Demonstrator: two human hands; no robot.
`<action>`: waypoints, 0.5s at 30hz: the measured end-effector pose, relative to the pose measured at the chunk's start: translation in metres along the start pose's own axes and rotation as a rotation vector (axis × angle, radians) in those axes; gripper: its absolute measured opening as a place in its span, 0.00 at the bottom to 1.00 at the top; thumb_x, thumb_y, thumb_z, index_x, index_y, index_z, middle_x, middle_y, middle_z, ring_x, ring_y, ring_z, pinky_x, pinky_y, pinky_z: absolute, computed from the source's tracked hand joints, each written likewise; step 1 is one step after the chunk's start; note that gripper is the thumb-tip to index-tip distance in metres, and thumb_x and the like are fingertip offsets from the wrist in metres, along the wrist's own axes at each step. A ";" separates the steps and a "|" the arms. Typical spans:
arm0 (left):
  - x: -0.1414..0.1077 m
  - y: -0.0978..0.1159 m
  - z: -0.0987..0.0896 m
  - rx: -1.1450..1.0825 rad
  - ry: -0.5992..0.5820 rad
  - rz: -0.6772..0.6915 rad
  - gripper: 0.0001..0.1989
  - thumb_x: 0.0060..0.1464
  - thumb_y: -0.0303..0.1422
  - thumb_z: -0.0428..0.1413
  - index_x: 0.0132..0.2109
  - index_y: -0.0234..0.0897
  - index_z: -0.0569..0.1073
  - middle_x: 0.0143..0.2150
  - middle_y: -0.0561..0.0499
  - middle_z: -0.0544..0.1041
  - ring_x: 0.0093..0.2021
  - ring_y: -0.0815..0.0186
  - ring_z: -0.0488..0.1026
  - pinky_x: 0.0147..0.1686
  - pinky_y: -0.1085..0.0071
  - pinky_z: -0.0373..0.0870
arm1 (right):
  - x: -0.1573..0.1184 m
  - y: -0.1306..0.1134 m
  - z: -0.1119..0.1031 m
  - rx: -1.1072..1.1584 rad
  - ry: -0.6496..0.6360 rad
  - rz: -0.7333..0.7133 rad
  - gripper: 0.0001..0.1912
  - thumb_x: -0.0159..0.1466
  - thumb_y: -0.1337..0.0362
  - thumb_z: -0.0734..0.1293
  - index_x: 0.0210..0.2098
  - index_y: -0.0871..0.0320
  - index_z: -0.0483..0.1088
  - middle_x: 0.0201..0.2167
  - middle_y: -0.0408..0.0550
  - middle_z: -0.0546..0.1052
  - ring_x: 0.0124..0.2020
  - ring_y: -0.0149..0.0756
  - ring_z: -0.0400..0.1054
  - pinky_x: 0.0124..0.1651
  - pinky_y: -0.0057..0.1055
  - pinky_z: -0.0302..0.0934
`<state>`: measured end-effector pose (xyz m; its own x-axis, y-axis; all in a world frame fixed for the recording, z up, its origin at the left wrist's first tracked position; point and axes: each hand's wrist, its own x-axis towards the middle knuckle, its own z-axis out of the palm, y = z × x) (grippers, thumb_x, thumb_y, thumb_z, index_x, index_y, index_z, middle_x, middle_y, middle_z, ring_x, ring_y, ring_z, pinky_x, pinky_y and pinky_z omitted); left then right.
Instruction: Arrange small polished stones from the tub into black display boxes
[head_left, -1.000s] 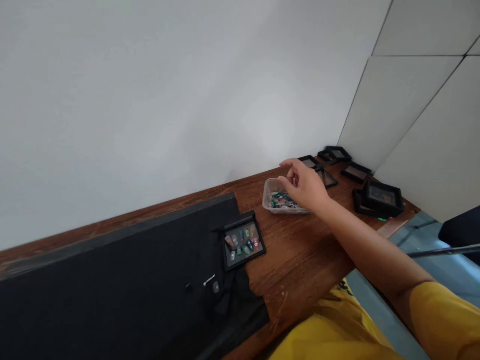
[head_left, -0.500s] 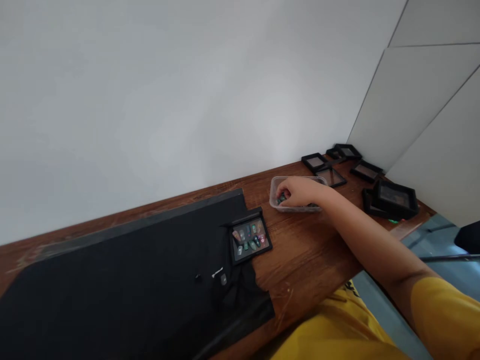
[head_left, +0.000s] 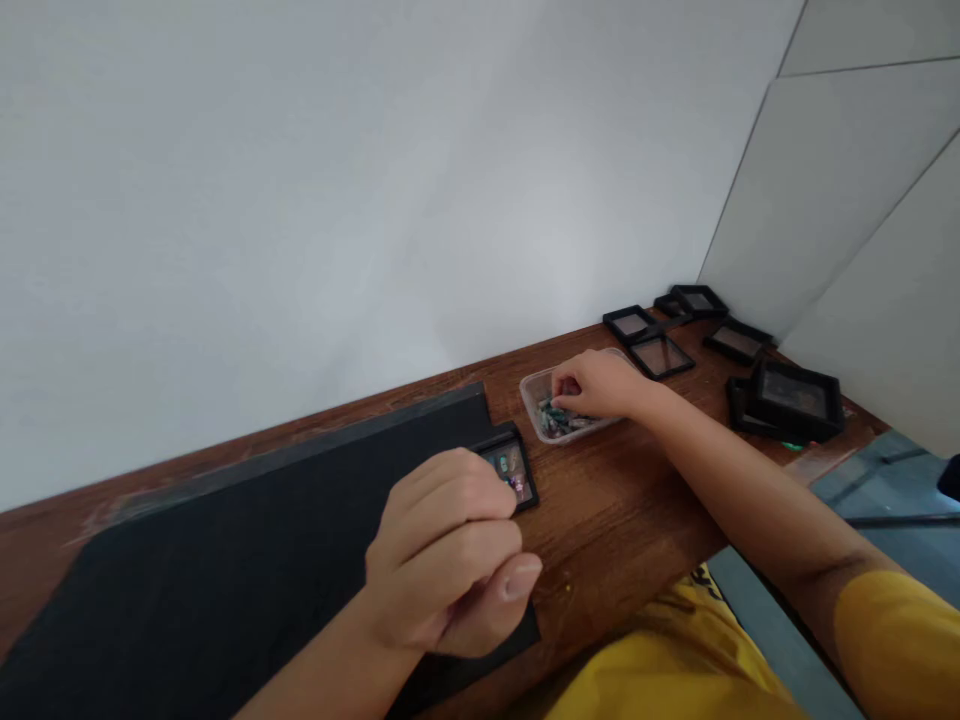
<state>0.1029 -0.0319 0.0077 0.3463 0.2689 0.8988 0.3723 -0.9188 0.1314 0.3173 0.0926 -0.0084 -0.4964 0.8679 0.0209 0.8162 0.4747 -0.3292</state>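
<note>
The shallow rectangular box of clear plastic [head_left: 528,398] stood on the brown wooden table [head_left: 611,510] and contained many small, glossy, nail-shaped pieces in green and pale colours [head_left: 553,422]. Most likely it was placed there so that the person's right hand [head_left: 602,384] could reach into it easily; its raised walls probably kept the loose pieces together. To the left of the box, nearer to the person, a flat black case [head_left: 532,492] showed similar pieces. It lay at the edge of a matte black sheet [head_left: 247,560], perhaps a working surface. To the right of the box there were rectangular black frames with dark panels [head_left: 661,356], seemingly kept aside.

The right hand had its fingertips inside the box, thumb and forefinger bent close to each other at the pieces; whether they pinched one could not be told. The left hand [head_left: 454,555], well apart from it, was raised to the left of the box, curled into a fist and partly covering the case from view. Its palm was hidden, so its contents remained uncertain.
</note>
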 end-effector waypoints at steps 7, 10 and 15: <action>-0.042 -0.021 -0.001 -0.006 0.019 -0.117 0.13 0.57 0.18 0.55 0.30 0.38 0.65 0.25 0.55 0.66 0.24 0.71 0.63 0.23 0.72 0.62 | -0.001 -0.002 0.000 0.277 0.172 -0.037 0.07 0.64 0.59 0.74 0.33 0.57 0.78 0.29 0.43 0.78 0.31 0.31 0.66 0.36 0.31 0.53; -0.052 -0.028 0.006 -0.005 0.115 -0.236 0.15 0.57 0.16 0.56 0.29 0.38 0.64 0.25 0.56 0.65 0.24 0.72 0.64 0.23 0.74 0.61 | -0.004 -0.016 0.005 0.671 0.197 -0.114 0.11 0.64 0.55 0.72 0.33 0.57 0.75 0.28 0.42 0.76 0.28 0.28 0.63 0.33 0.30 0.55; -0.050 -0.030 0.010 0.057 0.076 -0.251 0.11 0.57 0.18 0.59 0.32 0.38 0.68 0.26 0.55 0.70 0.26 0.71 0.69 0.25 0.74 0.65 | -0.012 -0.040 0.018 1.121 0.072 -0.221 0.15 0.64 0.52 0.72 0.36 0.56 0.67 0.29 0.42 0.77 0.27 0.26 0.64 0.31 0.27 0.58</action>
<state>0.0830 -0.0149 -0.0451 0.1725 0.4618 0.8700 0.4868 -0.8078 0.3323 0.2855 0.0605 -0.0130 -0.5487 0.8050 0.2255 -0.0276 0.2522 -0.9673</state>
